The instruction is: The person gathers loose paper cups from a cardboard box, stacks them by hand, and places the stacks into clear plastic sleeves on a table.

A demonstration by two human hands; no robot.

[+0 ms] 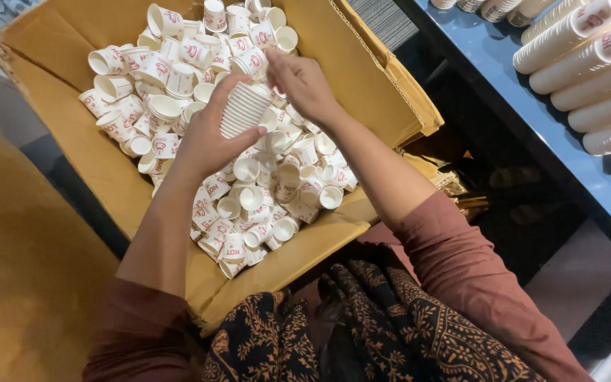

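- A dark patterned scarf (pixel 362 325) drapes nearest, between rust-coloured sleeves.
- The left hand (pixel 210 141) grips a nested stack of paper cups (pixel 243 107) above the cardboard box (pixel 362 64).
- The right hand (pixel 302 81) pinches the stack's top.
- Loose cups (pixel 249 198) fill the box.

Two bare forearms end in a left hand (pixel 206 145) and a right hand (pixel 302 85) with no rings, watch or gloves showing. Both arms wear reddish-brown sleeves (pixel 475 283) of plain soft cloth, pushed up so that they bunch near the elbows and leave the forearms uncovered. Across the chest lies a black scarf (pixel 362 325) with a dense pattern of small golden-brown flowers and leafy sprigs, gathered in loose folds between the two sleeves.
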